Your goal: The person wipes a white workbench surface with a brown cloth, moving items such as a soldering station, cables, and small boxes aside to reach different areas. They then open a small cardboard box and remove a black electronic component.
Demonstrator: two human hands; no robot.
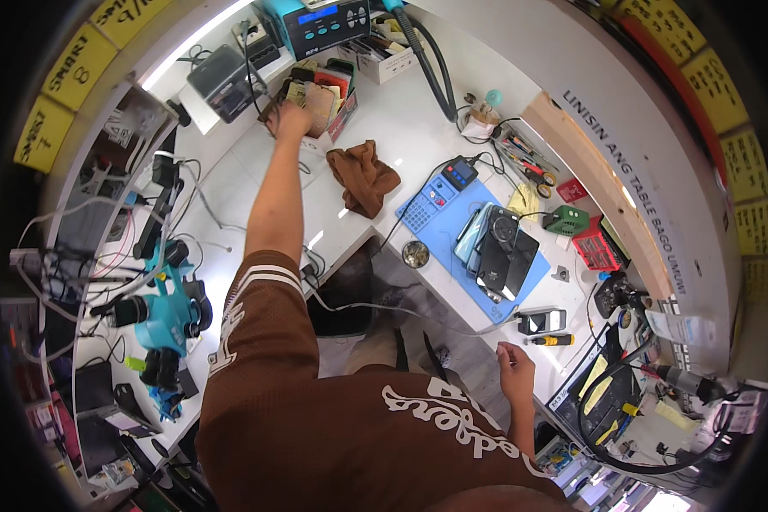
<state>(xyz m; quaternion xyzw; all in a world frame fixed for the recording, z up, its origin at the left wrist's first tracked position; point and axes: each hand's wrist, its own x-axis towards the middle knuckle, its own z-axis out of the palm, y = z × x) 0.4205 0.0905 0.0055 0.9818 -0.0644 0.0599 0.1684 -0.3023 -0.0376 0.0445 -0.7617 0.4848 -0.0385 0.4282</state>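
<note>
The white table (pixel 410 128) turns a corner here. On it sit a box (pixel 345 119), brown cloth (pixel 365 177), blue mat (pixel 443 242), round dish (pixel 416 254) and yellow tool (pixel 555 340).

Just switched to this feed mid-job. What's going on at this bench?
A person's left hand is at the left side of an open box of assorted items; what its fingers hold, if anything, can't be made out. The right hand is loosely curled near the yellow screwdriver, with nothing visible in it. A crumpled brown cloth lies near the box, and dark phone-like devices lie on a blue mat.
</note>
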